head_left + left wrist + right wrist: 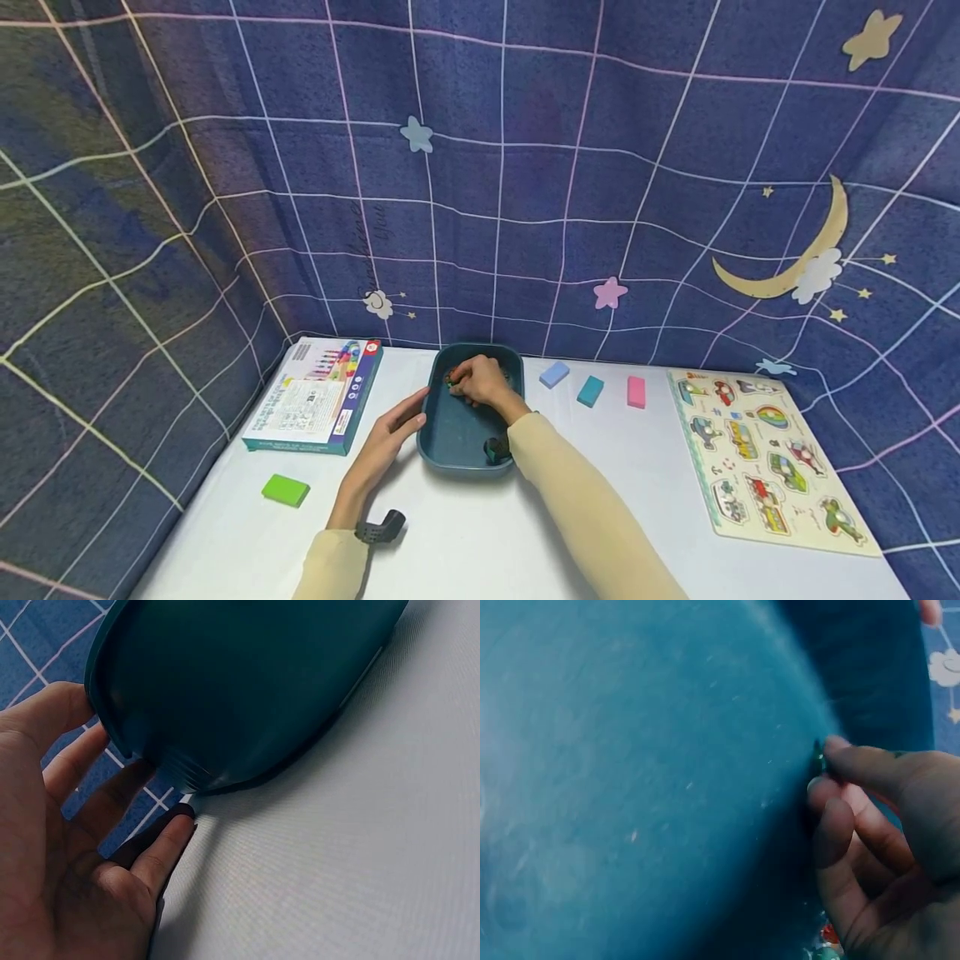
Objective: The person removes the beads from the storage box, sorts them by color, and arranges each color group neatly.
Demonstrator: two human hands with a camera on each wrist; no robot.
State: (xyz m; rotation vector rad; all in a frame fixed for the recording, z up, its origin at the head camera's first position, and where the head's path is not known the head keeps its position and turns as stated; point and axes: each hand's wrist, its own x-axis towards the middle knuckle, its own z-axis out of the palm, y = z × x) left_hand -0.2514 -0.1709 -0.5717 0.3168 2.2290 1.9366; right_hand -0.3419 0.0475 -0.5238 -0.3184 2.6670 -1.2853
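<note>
Tub (453,433): upright on the worktop (457,533); looks like moulded plastic, so probably light and fairly stiff, apt to slide if bumped.
Tub hold: best by the rim, or with a flat hand braced against an outer side wall; squeezing hard could flex the sides.
Right grip (483,382): inside the tub, fingertips at its far left part, drawn together in a narrow pinch on a green piece (820,759).
Green piece: in the tub, mostly covered by the fingertips, so its exact shape cannot be told; small and shiny, likely hard, light and slippery, with little risk of breaking.
Green piece hold: across the middle, with the pads of thumb and forefinger, lightly; too much squeeze could shoot it out.
Red piece (829,932): inside the tub, just beside the right grip, with a greenish bit near it; glossy, so it may well skid or roll when touched, and would be easier to trap against the tub's wall first.
Left grip (382,442): at the tub's left side, fingers spread and loosely extended, touching the rim and outer wall without wrapping round them.
</note>
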